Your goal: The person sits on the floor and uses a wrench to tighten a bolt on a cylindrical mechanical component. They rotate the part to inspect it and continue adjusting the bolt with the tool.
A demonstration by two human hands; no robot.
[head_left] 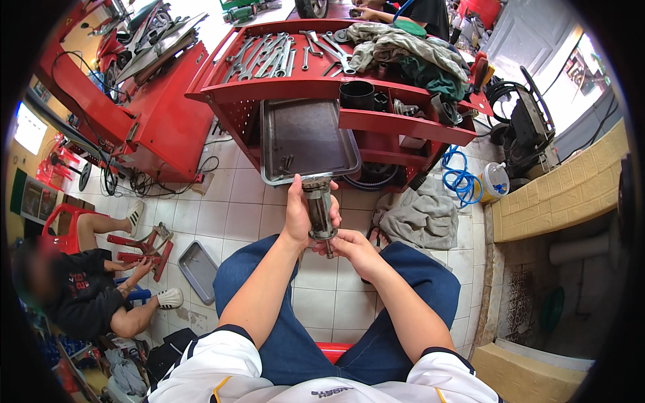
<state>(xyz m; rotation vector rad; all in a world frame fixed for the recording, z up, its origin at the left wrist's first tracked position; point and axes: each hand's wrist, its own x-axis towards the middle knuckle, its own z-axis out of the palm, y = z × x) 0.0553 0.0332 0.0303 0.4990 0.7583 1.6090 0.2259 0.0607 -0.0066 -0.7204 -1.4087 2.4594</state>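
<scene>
A dark, greasy cylindrical metal part (321, 213), which looks like a small motor, is held upright between my knees. My left hand (298, 218) grips it from the left, with fingertips showing on its far right side. At its lower end, my right hand (357, 251) is closed around a thin rod or bolt (329, 252) that sticks out; the fingertips partly hide it. Just beyond my hands, a metal tray (306, 138) rests in the red tool cart, with several small dark bolts (287, 163) on it.
The red tool cart (282, 89) carries several wrenches (269, 55) and crumpled rags (403, 47). Grey cloth (420, 218) and a coiled blue hose (459, 178) lie on the tiled floor to the right. On the left, another tray (198, 271) lies near a seated person (84, 289) handling a red frame.
</scene>
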